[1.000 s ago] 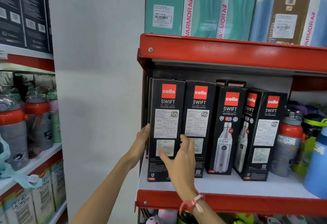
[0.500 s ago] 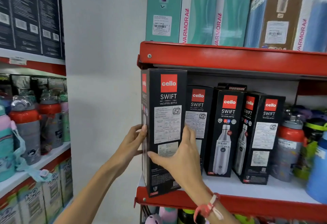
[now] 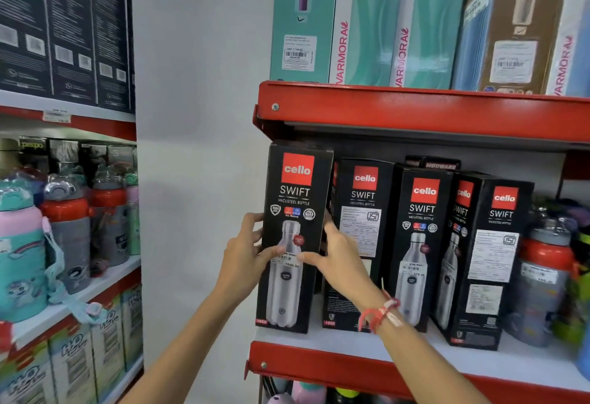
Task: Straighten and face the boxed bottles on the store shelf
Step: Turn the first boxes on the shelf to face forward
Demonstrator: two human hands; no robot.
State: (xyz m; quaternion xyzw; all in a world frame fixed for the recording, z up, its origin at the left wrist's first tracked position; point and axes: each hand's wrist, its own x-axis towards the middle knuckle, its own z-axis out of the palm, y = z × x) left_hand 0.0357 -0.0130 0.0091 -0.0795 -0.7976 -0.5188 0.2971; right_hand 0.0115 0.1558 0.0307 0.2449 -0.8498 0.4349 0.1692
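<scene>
While both hands are gripping it, the leftmost black box is standing upright at the left end of the white shelf, its bottle-picture face turned toward the camera. The left hand is pressing against the box's left edge, with its thumb lying across the front near the price sticker. The right hand is wrapping around the right edge, its thumb also reaching onto the front, so the box is being clamped between the two hands at about mid-height. A red and white band is sitting on the right wrist.

Just beside the held box, a second black box is showing its printed label side and is partly hidden behind the right hand. Next to that, a third box is facing forward with its bottle picture showing. Further right, a fourth box is sitting turned at an angle, showing one narrow picture side and one label side. Whether the held box is resting on the shelf or raised slightly is hard to tell.

Red-capped bottles are standing at the right end of the same shelf. Teal and brown cartons are lining the red shelf above.
</scene>
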